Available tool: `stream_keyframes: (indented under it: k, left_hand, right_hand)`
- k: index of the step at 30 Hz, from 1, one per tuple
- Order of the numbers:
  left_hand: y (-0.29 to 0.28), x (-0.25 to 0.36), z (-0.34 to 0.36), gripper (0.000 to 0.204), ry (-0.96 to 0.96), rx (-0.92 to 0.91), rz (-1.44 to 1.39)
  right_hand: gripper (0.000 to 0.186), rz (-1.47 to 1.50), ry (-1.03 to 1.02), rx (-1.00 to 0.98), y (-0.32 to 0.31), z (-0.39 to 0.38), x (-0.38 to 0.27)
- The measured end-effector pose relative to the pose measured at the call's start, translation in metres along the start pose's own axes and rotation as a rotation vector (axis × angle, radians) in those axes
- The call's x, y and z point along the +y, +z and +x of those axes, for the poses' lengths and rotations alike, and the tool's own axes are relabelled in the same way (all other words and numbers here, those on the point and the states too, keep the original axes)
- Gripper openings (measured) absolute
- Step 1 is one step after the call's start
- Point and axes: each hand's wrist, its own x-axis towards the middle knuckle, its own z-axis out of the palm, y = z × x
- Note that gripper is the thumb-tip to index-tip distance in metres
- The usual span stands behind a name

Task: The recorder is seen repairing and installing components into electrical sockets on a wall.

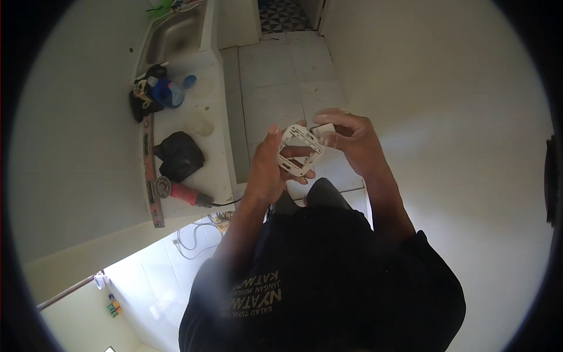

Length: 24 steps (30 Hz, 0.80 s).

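Note:
My left hand (271, 167) is closed round a white plastic switch frame (287, 161), a squarish piece with rounded corners and an open middle. Through that opening some of my fingers show behind it. Between the thumb and fingers of my right hand (350, 136) is a small white block (322, 129), which looks like a switch module. It is close beside the frame's upper right edge; whether the two touch I cannot tell. Both hands are raised in front of my body, above the tiled floor.
Along the left runs a counter (214, 141) with a steel sink (176, 38). On it lie a red angle grinder (183, 192), a long spirit level (149, 161), a black plastic bag (179, 156) and a blue bottle (168, 94). A bare wall (446, 135) rises on the right.

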Motion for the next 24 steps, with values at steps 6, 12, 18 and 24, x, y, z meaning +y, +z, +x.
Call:
stream_keyframes:
  k: [6, 12, 18, 24]
  left_hand:
    - [0.005, 0.009, 0.022, 0.066, -0.104, 0.045, -0.017]
    - [0.0, -0.014, 0.046, 0.062, -0.076, 0.095, -0.215]
    - [0.019, -0.028, 0.056, 0.053, -0.071, 0.101, -0.199]
    - [0.031, -0.029, 0.056, 0.07, -0.026, -0.251, -0.459]
  right_hand:
    - [0.036, 0.147, 0.04, -0.128, -0.014, 0.008, -0.001]
    - [0.035, 0.06, -0.008, 0.017, -0.008, 0.004, -0.008]
    - [0.03, -0.354, -0.167, 0.097, -0.013, 0.003, -0.011]
    - [0.032, -0.484, -0.18, 0.167, -0.008, 0.003, -0.01]
